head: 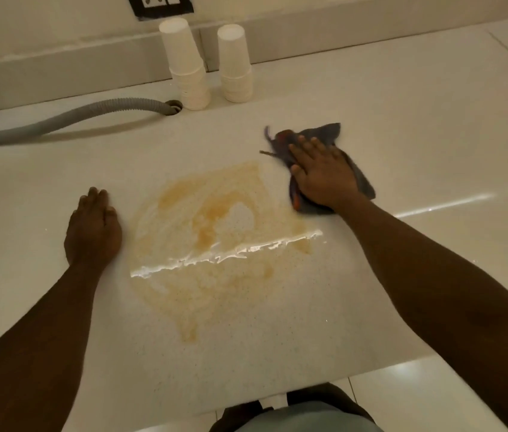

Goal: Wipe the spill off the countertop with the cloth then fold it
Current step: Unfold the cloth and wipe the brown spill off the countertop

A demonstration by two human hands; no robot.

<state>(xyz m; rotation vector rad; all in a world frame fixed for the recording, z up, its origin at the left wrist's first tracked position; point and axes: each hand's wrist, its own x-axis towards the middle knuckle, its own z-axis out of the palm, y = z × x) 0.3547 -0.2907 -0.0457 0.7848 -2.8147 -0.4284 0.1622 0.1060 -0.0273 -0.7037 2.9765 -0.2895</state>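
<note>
— Judging by how it bunches, how will that cloth [324, 141] handle?

— Soft and light, I'd say; it lies crumpled with loose corners and a frayed thread, so it should give under any push and soak rather than slide. Best taken with a flat palm on its middle for wiping, and by two corners later for folding.

— Where is it?

— On the countertop [418, 126], just beyond the upper right edge of the spill [215, 244], maybe touching it.

— And the fingers?

— The right hand [321, 176] lies flat on top of the cloth, fingers stretched out and only slightly spread, pressing rather than gripping. The left hand [94, 229] rests on bare counter just beside the spill's left edge, fingers together and gently curled, holding nothing.

— Is the spill thick?

— It looks a thin, wet, orange-brown film, smeared wide, still mostly unwiped.
</note>
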